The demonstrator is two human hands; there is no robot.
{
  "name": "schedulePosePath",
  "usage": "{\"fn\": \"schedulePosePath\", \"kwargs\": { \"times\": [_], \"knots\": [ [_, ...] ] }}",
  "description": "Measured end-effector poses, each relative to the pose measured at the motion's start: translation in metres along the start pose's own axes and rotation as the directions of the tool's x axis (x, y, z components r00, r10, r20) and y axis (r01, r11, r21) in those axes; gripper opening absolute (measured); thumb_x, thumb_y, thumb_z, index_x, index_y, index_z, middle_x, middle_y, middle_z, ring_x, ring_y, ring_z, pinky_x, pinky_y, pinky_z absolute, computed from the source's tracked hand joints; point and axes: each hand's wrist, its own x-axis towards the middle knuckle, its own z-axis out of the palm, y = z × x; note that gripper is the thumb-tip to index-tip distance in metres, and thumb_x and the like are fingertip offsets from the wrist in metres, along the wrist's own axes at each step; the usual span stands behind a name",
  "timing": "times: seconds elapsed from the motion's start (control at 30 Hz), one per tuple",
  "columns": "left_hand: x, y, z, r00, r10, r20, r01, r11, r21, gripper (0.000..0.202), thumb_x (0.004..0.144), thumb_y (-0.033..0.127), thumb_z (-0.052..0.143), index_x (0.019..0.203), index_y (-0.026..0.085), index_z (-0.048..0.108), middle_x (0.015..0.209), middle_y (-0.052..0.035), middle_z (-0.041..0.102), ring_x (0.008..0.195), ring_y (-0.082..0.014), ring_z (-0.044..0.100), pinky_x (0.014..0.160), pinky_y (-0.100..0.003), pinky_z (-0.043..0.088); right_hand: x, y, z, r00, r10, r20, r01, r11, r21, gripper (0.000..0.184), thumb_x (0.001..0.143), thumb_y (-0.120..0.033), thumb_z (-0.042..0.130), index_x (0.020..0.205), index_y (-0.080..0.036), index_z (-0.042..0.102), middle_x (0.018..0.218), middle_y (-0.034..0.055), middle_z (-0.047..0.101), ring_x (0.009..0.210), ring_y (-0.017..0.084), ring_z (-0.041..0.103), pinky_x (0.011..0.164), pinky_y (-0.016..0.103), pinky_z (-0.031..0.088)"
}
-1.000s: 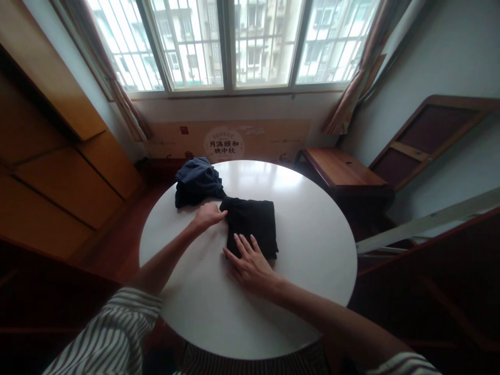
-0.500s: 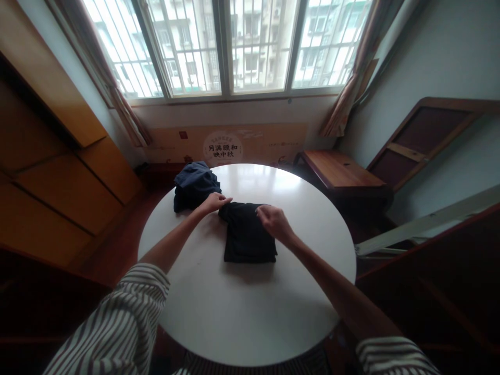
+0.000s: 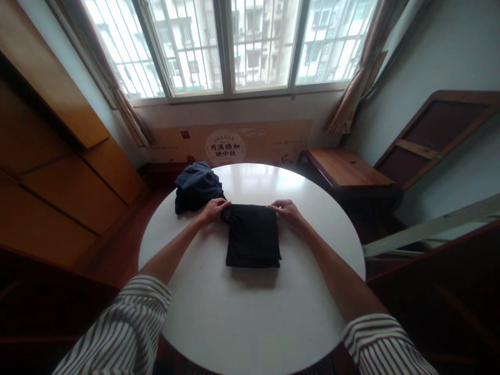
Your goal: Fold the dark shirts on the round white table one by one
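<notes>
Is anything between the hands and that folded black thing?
Nothing visible: the left hand and right hand pinch far corners of the folded black garment. The dark blue cloth pile lies beyond the left hand, not between.

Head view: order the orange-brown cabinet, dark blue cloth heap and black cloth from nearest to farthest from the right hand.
1. Black cloth: far right corner at the right hand.
2. Dark blue cloth heap: left, on the white table.
3. Orange-brown cabinet: far left.

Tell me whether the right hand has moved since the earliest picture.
Yes. Against the round white table, the right hand has moved toward the far rim and rightward, from the near side of the folded black cloth to its far right corner.
</notes>
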Motion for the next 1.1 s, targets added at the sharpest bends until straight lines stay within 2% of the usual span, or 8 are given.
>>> {"fn": "schedulePosePath", "kwargs": {
  "times": [0.3, 0.4, 0.47, 0.6, 0.8, 0.9, 1.0, 1.1],
  "knots": [
    [-0.011, 0.016, -0.006, 0.991, -0.006, -0.137, 0.027, 0.987, 0.156, 0.047, 0.074, 0.062, 0.07, 0.076, 0.015, 0.071, 0.074, -0.0062, 0.068, 0.072, -0.0207, 0.061, 0.067, -0.028, 0.044, 0.001, 0.006, 0.002, 1.0, -0.013, -0.02, 0.012, 0.998, -0.066, 0.049, 0.08, -0.063, 0.059, 0.074, -0.016, 0.072, 0.072, 0.007, 0.071, 0.068, 0.019, 0.063, 0.065, 0.029, 0.049],
    [-0.031, 0.038, 0.004, 0.954, 0.104, -0.28, -0.02, 0.957, 0.288, 0.034, 0.085, 0.05, 0.064, 0.082, 0.017, 0.069, 0.086, -0.0093, 0.067, 0.085, -0.0228, 0.061, 0.076, -0.03, 0.043, 0.0, -0.002, 0.0, 0.999, -0.04, -0.026, 0.037, 0.99, -0.135, 0.042, 0.083, -0.055, 0.059, 0.077, -0.015, 0.072, 0.074, 0.0072, 0.071, 0.068, 0.019, 0.061, 0.064, 0.03, 0.049],
    [-0.053, 0.05, 0.012, 0.932, 0.184, -0.314, -0.035, 0.904, 0.425, 0.035, 0.093, 0.046, 0.054, 0.076, 0.018, 0.066, 0.08, -0.0091, 0.066, 0.081, -0.0219, 0.061, 0.073, -0.029, 0.041, 0.002, -0.012, 0.003, 0.996, -0.077, -0.038, 0.068, 0.979, -0.194, 0.034, 0.086, -0.045, 0.06, 0.084, -0.014, 0.073, 0.083, 0.0093, 0.071, 0.072, 0.019, 0.061, 0.068, 0.031, 0.05],
    [-0.095, 0.056, 0.028, 0.991, 0.084, -0.107, -0.026, 0.888, 0.459, 0.053, 0.093, 0.054, 0.05, 0.053, 0.019, 0.058, 0.054, -0.0042, 0.058, 0.054, -0.0164, 0.053, 0.058, -0.028, 0.033, 0.024, -0.042, 0.03, 0.983, -0.167, 0.082, 0.184, 0.942, -0.28, 0.02, 0.088, -0.028, 0.06, 0.092, -0.013, 0.074, 0.096, 0.0103, 0.069, 0.082, 0.018, 0.061, 0.08, 0.031, 0.049],
    [-0.115, 0.045, 0.046, 1.0, 0.012, 0.016, -0.015, 0.973, 0.23, 0.048, 0.087, 0.058, 0.055, 0.061, 0.018, 0.06, 0.058, -0.0004, 0.059, 0.054, -0.0138, 0.05, 0.054, -0.025, 0.032, 0.066, -0.078, 0.088, 0.907, -0.169, 0.386, 0.318, 0.876, -0.363, 0.033, 0.076, -0.026, 0.077, 0.109, -0.021, 0.074, 0.098, 0.0065, 0.071, 0.097, 0.022, 0.061, 0.084, 0.031, 0.045],
    [-0.117, 0.042, 0.045, 0.998, 0.0, 0.062, -0.009, 0.988, 0.153, 0.048, 0.085, 0.059, 0.053, 0.06, 0.018, 0.054, 0.058, 0.0016, 0.053, 0.056, -0.0131, 0.046, 0.055, -0.025, 0.032, 0.073, -0.081, 0.101, 0.903, -0.131, 0.41, 0.319, 0.844, -0.431, 0.018, 0.084, -0.021, 0.065, 0.099, -0.021, 0.076, 0.099, 0.0075, 0.072, 0.1, 0.024, 0.06, 0.089, 0.036, 0.041],
    [-0.119, 0.038, 0.039, 0.995, -0.009, 0.103, -0.002, 0.994, 0.111, 0.048, 0.086, 0.057, 0.049, 0.058, 0.019, 0.046, 0.055, 0.0034, 0.046, 0.055, -0.0122, 0.043, 0.054, -0.024, 0.032, 0.071, -0.081, 0.105, 0.911, -0.117, 0.395, 0.311, 0.824, -0.474, 0.023, 0.089, -0.015, 0.055, 0.097, -0.02, 0.076, 0.104, 0.0083, 0.072, 0.105, 0.025, 0.058, 0.094, 0.041, 0.035],
    [-0.121, 0.041, 0.032, 0.997, -0.012, 0.075, -0.007, 0.969, 0.249, 0.044, 0.089, 0.047, 0.048, 0.055, 0.02, 0.044, 0.054, 0.0027, 0.045, 0.053, -0.0128, 0.044, 0.054, -0.025, 0.032, 0.066, -0.085, 0.102, 0.914, -0.118, 0.388, 0.307, 0.825, -0.474, 0.024, 0.089, -0.017, 0.057, 0.106, -0.02, 0.073, 0.106, 0.0089, 0.072, 0.111, 0.026, 0.056, 0.098, 0.044, 0.033]
  ]
}}
